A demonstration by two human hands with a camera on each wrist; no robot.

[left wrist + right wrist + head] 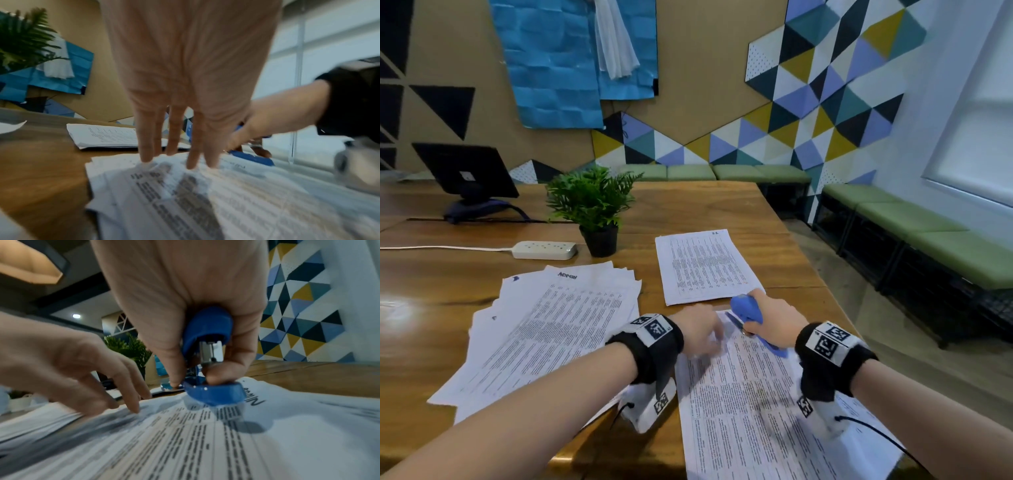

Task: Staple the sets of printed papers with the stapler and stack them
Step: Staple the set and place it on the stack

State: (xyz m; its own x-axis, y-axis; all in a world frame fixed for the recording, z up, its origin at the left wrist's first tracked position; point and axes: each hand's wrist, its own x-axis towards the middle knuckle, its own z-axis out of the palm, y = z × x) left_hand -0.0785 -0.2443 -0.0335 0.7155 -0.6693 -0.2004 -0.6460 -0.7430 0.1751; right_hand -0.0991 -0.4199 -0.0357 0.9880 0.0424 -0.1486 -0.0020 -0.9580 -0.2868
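Papers (739,404) on wooden table (434,281)

Right hand (185,293) grips the blue stapler (207,356) over the papers (205,443); left fingertips (134,408) touch them.

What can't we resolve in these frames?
- Whether the stapler has bitten the paper set: right hand covers it, head view too.
- Printed text: blurred in every view.
- Left hand's fingertip contact: motion blur.
- Sheet count in the loose pile: too small.
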